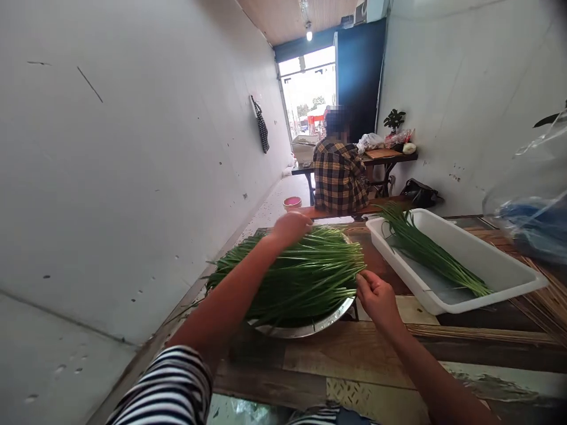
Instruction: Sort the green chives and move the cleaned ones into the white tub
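Note:
A large heap of garlic chives (305, 260) lies across a round metal tray (305, 332), with the pale stem ends pointing right. My right hand (380, 298) is at those stem ends, thumb and fingers pinched together on the chives at the tray's right edge. Stretched over the heap, my left hand (292, 227) is at its far side. Motion blurs that hand, and its fingers are mostly hidden behind it. To the right, a white plastic tub (447, 308) holds a smaller bunch of garlic chives (436, 260).
Thin sticks (478, 334) lie on the wooden table (354, 348) in front of the tub and at the right. A clear plastic bag (531, 200) stands at the far right. Beyond the table a person in a plaid shirt (336, 177) sits on a bench. A wall (133, 177) runs along the left.

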The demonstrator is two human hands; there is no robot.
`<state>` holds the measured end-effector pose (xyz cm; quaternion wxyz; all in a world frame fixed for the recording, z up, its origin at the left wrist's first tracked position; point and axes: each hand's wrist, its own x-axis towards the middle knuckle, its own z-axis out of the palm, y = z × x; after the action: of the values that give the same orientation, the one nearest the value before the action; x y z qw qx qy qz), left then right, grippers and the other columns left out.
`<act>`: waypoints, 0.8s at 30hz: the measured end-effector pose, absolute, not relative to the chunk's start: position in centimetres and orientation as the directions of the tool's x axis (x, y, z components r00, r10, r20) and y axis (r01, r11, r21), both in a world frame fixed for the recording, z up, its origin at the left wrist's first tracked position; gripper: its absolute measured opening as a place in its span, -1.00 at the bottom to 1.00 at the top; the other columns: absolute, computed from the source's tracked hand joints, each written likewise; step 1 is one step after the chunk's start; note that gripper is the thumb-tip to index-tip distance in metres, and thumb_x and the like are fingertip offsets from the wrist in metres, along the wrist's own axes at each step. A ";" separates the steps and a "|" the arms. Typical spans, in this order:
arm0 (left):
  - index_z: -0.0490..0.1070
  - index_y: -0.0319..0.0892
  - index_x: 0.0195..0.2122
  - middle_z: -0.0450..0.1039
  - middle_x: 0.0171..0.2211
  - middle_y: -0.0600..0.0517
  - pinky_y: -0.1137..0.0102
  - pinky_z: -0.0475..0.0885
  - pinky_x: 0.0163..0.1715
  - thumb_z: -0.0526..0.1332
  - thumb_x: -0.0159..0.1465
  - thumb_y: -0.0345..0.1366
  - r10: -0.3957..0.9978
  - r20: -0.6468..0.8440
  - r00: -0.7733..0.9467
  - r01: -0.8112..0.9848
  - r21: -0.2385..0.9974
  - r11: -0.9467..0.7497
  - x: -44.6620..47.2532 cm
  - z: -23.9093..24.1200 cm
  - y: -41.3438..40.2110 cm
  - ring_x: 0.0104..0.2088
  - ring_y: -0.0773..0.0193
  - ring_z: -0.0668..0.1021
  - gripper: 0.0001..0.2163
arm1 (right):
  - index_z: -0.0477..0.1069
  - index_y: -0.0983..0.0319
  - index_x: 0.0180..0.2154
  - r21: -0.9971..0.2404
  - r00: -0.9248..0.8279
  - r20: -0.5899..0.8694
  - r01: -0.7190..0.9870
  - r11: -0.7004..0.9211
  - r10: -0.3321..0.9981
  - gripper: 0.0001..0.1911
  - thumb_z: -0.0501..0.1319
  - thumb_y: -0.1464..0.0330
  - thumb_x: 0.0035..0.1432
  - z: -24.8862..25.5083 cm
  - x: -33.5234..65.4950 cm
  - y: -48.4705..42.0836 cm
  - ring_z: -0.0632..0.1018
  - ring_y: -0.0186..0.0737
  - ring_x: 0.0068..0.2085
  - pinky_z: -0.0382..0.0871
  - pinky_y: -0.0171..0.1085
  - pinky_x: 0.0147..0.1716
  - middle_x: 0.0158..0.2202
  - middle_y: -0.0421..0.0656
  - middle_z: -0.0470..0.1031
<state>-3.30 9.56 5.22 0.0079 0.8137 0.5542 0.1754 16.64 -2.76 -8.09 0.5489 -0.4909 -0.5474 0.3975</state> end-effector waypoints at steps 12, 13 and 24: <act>0.57 -0.09 -0.32 0.55 -0.35 0.02 0.38 0.35 -0.17 0.19 0.09 -0.23 0.904 0.192 0.381 0.840 0.337 -0.426 -0.2 2.6 11.5 -0.24 0.20 0.50 -0.81 | 0.18 0.21 -0.58 -0.960 0.066 0.256 0.133 0.245 0.964 -0.60 0.00 0.13 0.20 -7.7 17.0 -3.3 0.17 -0.39 -0.62 0.04 -0.39 -0.64 -0.69 -0.31 0.11; 0.57 -0.10 -0.30 0.55 -0.35 0.04 0.40 0.36 -0.19 0.19 0.10 -0.21 0.901 0.180 0.395 0.810 0.395 -0.434 0.2 2.3 11.4 -0.26 0.23 0.51 -0.79 | 0.18 0.21 -0.58 -0.961 0.063 0.252 0.133 0.242 0.966 -0.61 -0.01 0.13 0.20 -7.7 17.0 -3.3 0.16 -0.39 -0.62 0.03 -0.39 -0.64 -0.68 -0.31 0.10; 0.54 -0.23 -0.21 0.54 -0.44 0.03 0.47 0.35 -0.34 0.19 0.09 -0.19 0.871 0.053 0.489 0.618 0.683 -0.389 2.1 2.5 9.8 -0.40 0.35 0.48 -0.69 | 0.15 0.21 -0.56 -0.960 0.066 0.250 0.150 0.238 0.966 -0.62 -0.03 0.13 0.22 -8.5 17.0 -3.1 0.14 -0.37 -0.59 0.02 -0.38 -0.62 -0.65 -0.31 0.07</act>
<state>2.08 9.76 2.45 0.3048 0.8071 0.4612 0.2072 17.04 -3.06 -8.48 0.5420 -0.4891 -0.5702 0.3766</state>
